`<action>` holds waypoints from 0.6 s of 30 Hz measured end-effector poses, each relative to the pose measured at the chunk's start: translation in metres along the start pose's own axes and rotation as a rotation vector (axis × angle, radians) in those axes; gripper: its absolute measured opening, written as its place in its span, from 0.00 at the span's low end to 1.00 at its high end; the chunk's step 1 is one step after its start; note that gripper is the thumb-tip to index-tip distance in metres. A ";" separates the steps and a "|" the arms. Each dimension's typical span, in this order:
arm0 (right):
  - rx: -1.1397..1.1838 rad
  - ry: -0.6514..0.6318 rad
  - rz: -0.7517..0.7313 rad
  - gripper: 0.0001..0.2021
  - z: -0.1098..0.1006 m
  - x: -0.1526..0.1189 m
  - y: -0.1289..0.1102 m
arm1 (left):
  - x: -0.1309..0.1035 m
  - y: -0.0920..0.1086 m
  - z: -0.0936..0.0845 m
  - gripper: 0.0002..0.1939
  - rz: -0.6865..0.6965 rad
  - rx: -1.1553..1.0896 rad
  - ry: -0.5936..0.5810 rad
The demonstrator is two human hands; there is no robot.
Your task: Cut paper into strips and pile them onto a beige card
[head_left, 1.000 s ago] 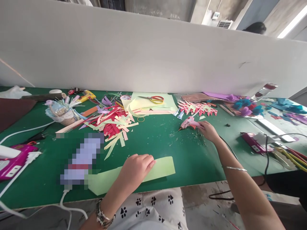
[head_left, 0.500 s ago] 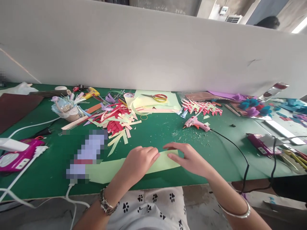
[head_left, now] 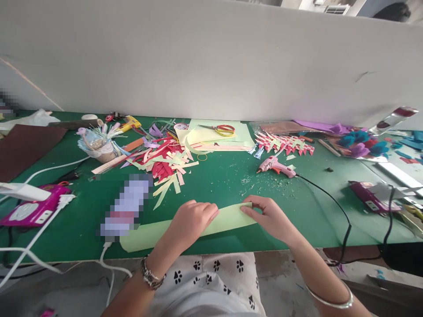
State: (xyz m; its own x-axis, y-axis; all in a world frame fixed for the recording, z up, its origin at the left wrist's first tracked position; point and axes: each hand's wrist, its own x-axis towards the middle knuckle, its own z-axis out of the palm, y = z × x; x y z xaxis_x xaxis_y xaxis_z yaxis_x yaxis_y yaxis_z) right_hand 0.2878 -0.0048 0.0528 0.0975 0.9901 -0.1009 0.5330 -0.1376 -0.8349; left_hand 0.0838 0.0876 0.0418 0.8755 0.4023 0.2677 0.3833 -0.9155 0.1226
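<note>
A long light green paper strip [head_left: 150,234] lies along the front edge of the green table. My left hand [head_left: 193,223] is closed over the middle of the strip, fingers together and fingertips on the paper. At the strip's right end, my right hand [head_left: 267,215] pinches the paper between thumb and fingers. Beyond my hands are red and pale paper strips [head_left: 161,169] in a heap, and a pink glue gun [head_left: 276,166] lies to the right.
Scissors [head_left: 224,130] rest on pale paper sheets [head_left: 244,136] at the back. A blurred phone-like object [head_left: 128,202] lies left. Magenta power strips [head_left: 49,204] with cables stand at both sides. Red-and-white woven paper [head_left: 287,143] lies back right.
The view has shifted, so the table items appear further right. My right hand now pinches the strip's right end, where its thumb and fingers were further apart.
</note>
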 end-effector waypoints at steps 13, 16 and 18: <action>-0.400 0.191 -0.116 0.13 0.012 -0.004 0.011 | 0.006 0.000 0.015 0.15 0.053 0.030 -0.057; -0.739 0.257 -0.334 0.12 0.020 -0.004 0.006 | 0.008 0.004 0.020 0.14 0.095 0.041 -0.074; -0.824 0.194 -0.441 0.11 0.028 -0.003 0.002 | 0.010 0.007 0.023 0.13 0.106 0.017 -0.074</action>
State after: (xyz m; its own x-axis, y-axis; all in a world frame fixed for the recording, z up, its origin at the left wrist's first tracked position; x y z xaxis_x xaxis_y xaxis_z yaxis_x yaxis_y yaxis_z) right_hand 0.2647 -0.0073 0.0363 -0.1560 0.9457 0.2850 0.9723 0.1979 -0.1246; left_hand 0.1017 0.0845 0.0237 0.9304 0.3023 0.2072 0.2917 -0.9531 0.0805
